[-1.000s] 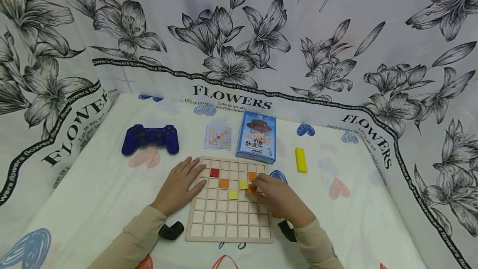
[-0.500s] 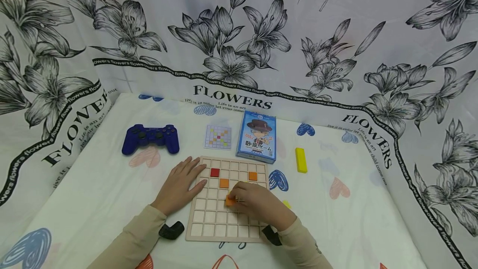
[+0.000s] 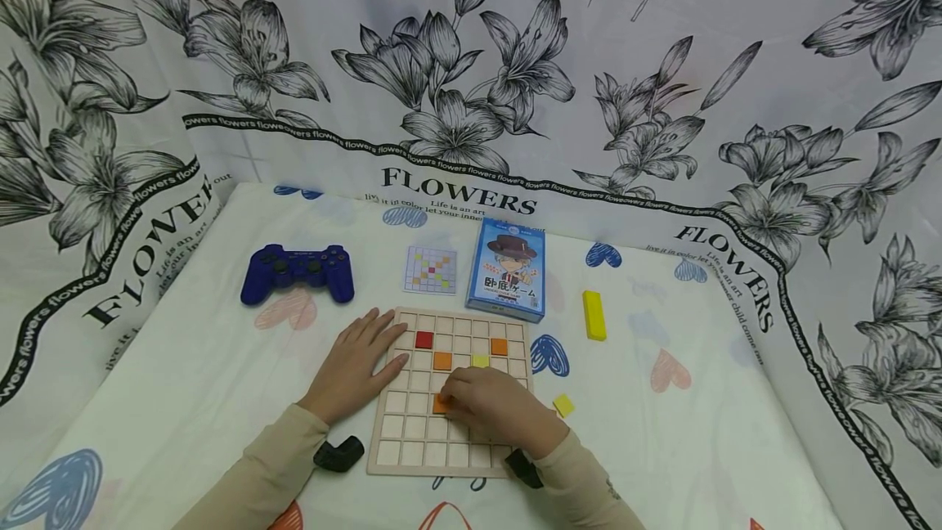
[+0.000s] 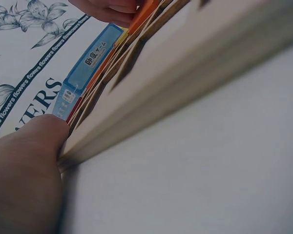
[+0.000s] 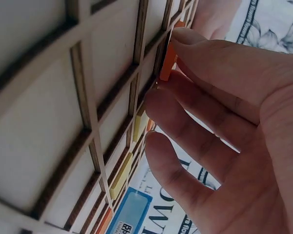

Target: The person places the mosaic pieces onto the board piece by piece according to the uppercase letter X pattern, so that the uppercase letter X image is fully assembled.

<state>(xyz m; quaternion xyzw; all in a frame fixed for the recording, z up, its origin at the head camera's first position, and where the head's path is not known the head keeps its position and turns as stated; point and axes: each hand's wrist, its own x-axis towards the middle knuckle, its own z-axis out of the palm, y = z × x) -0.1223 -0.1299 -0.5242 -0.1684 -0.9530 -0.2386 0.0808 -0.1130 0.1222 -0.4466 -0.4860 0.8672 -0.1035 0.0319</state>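
Observation:
In the head view, a wooden grid board [image 3: 414, 428] lies in front of the person, with a few coloured tiles in its squares. The right hand [image 3: 500, 407] pinches an orange tile [image 5: 168, 61] between thumb and fingers, over a square left of the board's middle; the tile's edge touches or nearly touches the grid. Fingers spread, the left hand [image 3: 353, 370] rests along the board's left edge. Set in the board are a red tile [image 3: 423, 340], two more orange tiles, one of them [image 3: 442, 361] near the red, and a yellow tile [image 3: 480, 361] partly behind the right hand.
Beyond the board are a patterned grid card [image 3: 430, 270], a blue game box [image 3: 506, 272] and a blue game controller [image 3: 298, 274]. To the right lie a yellow block [image 3: 594, 316] and a loose yellow tile [image 3: 563, 406]. A printed flower curtain [image 3: 456, 64] hangs behind.
With the orange tile, the right hand has moved left and nearer the person, from the board's right side. The loose yellow tile has come out from behind the right arm. The left hand stays put.

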